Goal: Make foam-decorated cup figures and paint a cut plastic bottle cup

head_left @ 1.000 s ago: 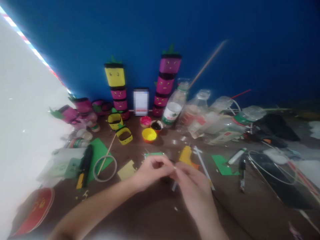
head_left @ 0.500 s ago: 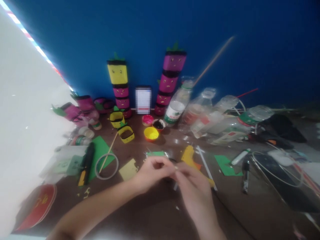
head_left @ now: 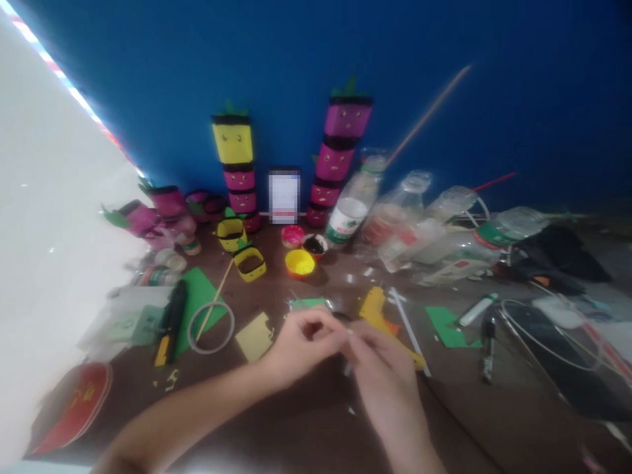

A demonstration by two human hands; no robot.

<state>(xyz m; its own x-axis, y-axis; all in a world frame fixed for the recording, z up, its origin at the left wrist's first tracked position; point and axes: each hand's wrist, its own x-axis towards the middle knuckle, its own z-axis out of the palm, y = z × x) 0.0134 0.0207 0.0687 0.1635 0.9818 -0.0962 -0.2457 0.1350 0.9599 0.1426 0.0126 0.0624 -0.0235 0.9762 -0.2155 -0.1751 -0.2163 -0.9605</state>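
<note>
My left hand (head_left: pixel 309 342) and my right hand (head_left: pixel 382 362) meet at the fingertips over the middle of the brown table (head_left: pixel 276 428). Both are pinched together around something tiny and pale that I cannot make out. Just beyond the right fingers lies a yellow glue gun (head_left: pixel 374 306), partly hidden by that hand. Left of my left hand is a cut piece of cream paper (head_left: pixel 254 337). A green piece (head_left: pixel 309 303) shows behind the left fingers.
Stacked purple and yellow containers (head_left: pixel 234 143) stand by the blue wall. Paint cups (head_left: pixel 299 264) sit mid-table. Plastic bottles (head_left: pixel 348 214) fill the back right. A black cutter (head_left: pixel 172 322) and tape ring (head_left: pixel 211 328) lie left, a black marker (head_left: pixel 488 349) right.
Both hands stay pinched together in nearly the same place. The view has shifted very slightly.
</note>
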